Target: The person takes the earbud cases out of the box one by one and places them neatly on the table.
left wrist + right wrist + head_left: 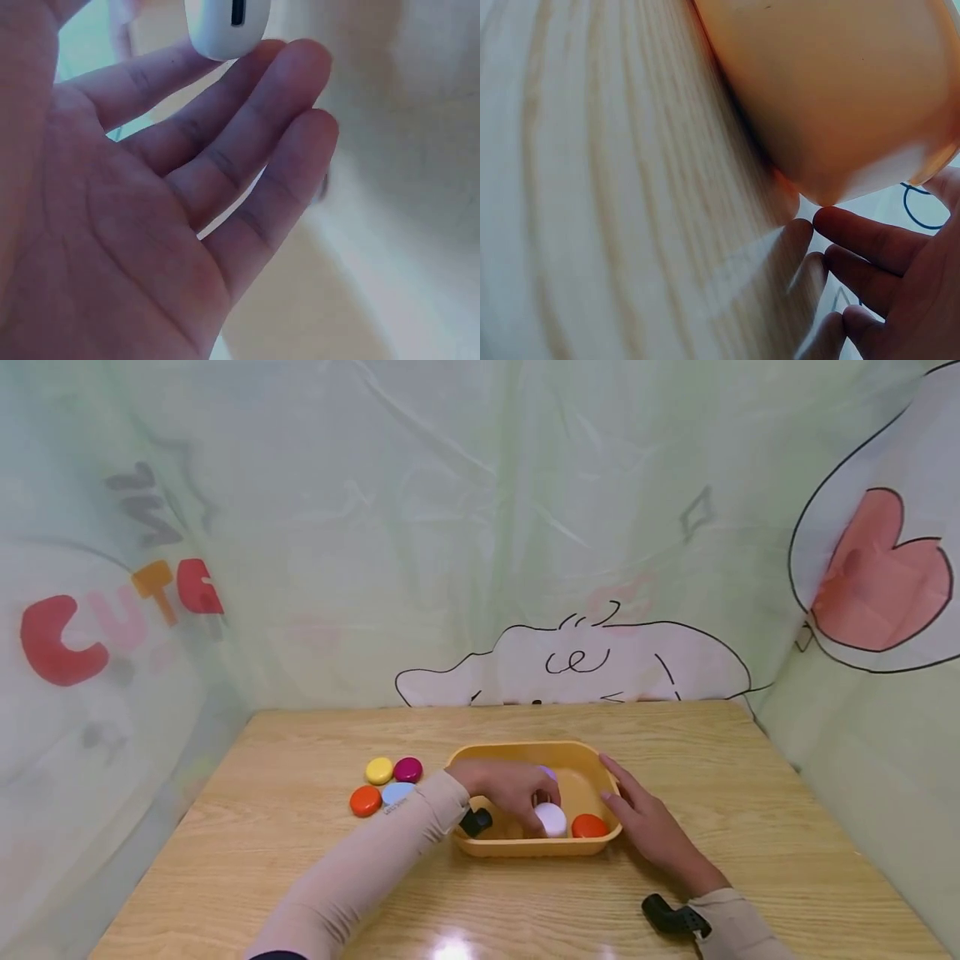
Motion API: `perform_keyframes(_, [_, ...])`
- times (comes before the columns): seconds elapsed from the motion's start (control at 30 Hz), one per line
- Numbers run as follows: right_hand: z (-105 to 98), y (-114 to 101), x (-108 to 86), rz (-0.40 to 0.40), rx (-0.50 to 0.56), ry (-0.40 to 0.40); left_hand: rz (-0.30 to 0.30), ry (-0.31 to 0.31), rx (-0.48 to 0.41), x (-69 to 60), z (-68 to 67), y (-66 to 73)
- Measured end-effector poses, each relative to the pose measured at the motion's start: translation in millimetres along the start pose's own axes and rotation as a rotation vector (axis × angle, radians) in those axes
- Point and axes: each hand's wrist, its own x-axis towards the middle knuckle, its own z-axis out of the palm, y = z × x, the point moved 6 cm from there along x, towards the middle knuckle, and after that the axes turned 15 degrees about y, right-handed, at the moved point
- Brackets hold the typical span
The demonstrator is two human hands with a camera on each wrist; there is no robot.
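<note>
An orange-yellow plastic tray [525, 848] stands on the wooden table. Inside it, my left hand [513, 787] pinches a white round disc [552, 820]. The left wrist view shows a dark slot in the edge of the white disc [225, 26], while the other fingers stay loosely bent. My right hand [652, 831] holds the tray's right side, thumb at the rim and fingers against the outer wall near the table [870, 262]. A red-orange disc [589, 826] lies in the tray's near right corner. A purple disc [550, 772] is partly hidden behind my left hand.
Left of the tray, a yellow disc [379, 770], a magenta disc [408, 769], an orange disc [365, 801] and a light blue disc [397, 793] lie grouped on the table [300, 827]. The left sleeve partly covers the light blue one. Printed curtains hang behind the table.
</note>
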Motion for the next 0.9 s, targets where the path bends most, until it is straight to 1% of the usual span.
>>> perform_keyframes(0.13, [-1.7,-0.1,1.0,-0.008,0.005,0.003,0.010,0.056,0.008,-7.2,-15.8,2.8])
perform_keyframes(0.23, [-1.8,0.2,1.2,-0.011,0.006,0.001,-0.015,0.094,-0.016,-14.9,-24.4,1.3])
perform_keyframes(0.43, [0.4,-0.7,1.0,-0.004,0.011,-0.009,-0.069,0.170,-0.105,-28.2,-33.1,-9.2])
perform_keyframes(0.7, [1.1,-0.7,0.2,-0.004,0.015,-0.013,-0.074,0.253,-0.185,-41.6,-44.6,-16.4])
perform_keyframes(0.9, [0.5,-1.2,0.6,-0.008,0.014,-0.009,-0.070,0.323,-0.223,-58.3,-59.7,-17.6])
